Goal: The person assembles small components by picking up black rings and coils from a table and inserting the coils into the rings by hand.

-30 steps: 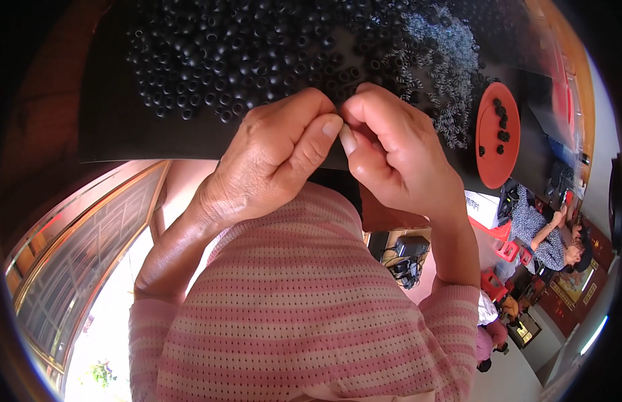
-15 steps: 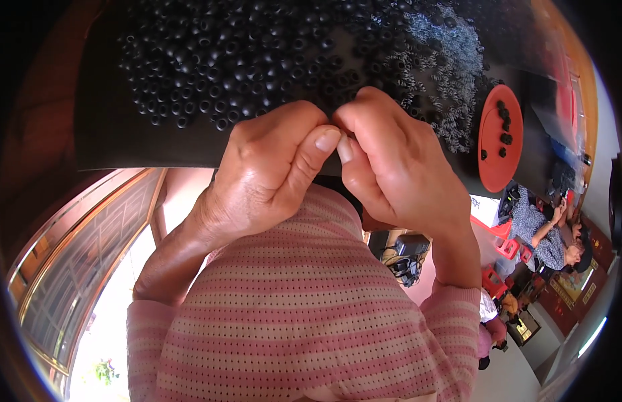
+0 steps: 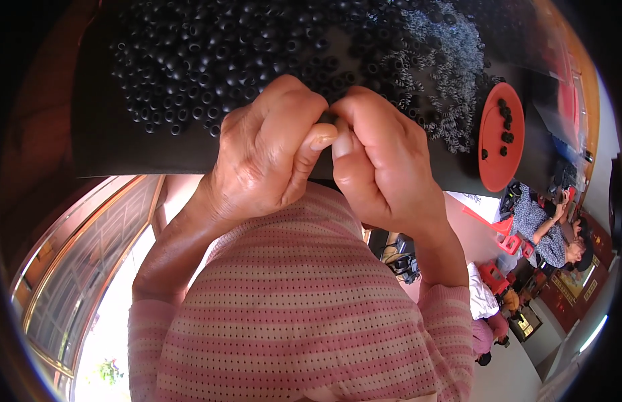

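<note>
My left hand [image 3: 267, 157] and my right hand [image 3: 385, 157] meet at the table's near edge, both closed in a pinch, thumbs side by side. Between the fingertips a small black piece [image 3: 328, 118] peeks out; fingers cover most of it, so its shape is hidden. Just beyond my left hand spreads a heap of small black hollow caps [image 3: 197, 67], many with their round openings showing. Past my right hand lies a pile of small metal coil springs [image 3: 452, 80].
An orange oval plate [image 3: 492, 164] with several small black pieces [image 3: 507, 137] sits on the right of the dark table [image 3: 123, 151]. Red stools [image 3: 509, 244] and a seated person [image 3: 545, 231] in a patterned top are off to the right. A framed glass panel [image 3: 76, 268] stands at the left.
My left hand has tilted upward and its thumb has shifted, so the black piece between the fingertips now shows. My right hand has moved slightly left.
</note>
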Demonstrator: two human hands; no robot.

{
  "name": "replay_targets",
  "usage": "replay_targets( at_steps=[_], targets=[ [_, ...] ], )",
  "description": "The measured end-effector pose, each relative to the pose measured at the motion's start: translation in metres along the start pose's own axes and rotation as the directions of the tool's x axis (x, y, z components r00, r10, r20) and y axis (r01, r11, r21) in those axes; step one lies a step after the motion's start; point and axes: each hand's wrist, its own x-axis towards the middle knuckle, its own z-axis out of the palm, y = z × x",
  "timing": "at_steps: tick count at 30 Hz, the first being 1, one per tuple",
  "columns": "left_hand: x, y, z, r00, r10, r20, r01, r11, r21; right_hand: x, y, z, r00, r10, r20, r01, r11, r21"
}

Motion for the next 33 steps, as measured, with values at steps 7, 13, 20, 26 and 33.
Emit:
replay_targets(
  at_steps=[7, 13, 20, 26, 33],
  targets=[
    [0.0, -0.006, 0.003, 0.996, 0.024, -0.092, -0.026, 0.999, -0.022, 0.0, -0.01, 0.003, 0.969, 0.246, -0.018, -0.226, 0.911, 0.344],
    [0.0, -0.007, 0.001, 0.995, 0.079, -0.065, -0.082, 0.995, -0.056, 0.002, -0.006, 0.002, 0.921, 0.377, 0.099, -0.365, 0.745, 0.558],
    [0.011, 0.011, -0.005, 0.98, -0.199, -0.016, 0.194, 0.969, -0.155, 0.007, 0.006, 0.011, 0.979, 0.163, -0.124, -0.108, 0.925, 0.364],
    [0.031, 0.023, -0.011, 0.7, -0.652, 0.29, 0.708, 0.579, -0.406, 0.016, 0.009, 0.002, 0.969, -0.077, -0.236, 0.077, 0.997, -0.007],
    [0.028, 0.01, -0.018, 0.453, -0.668, 0.59, 0.858, 0.146, -0.493, 0.009, 0.013, -0.006, 0.992, -0.076, -0.103, 0.068, 0.995, -0.076]
  ],
)
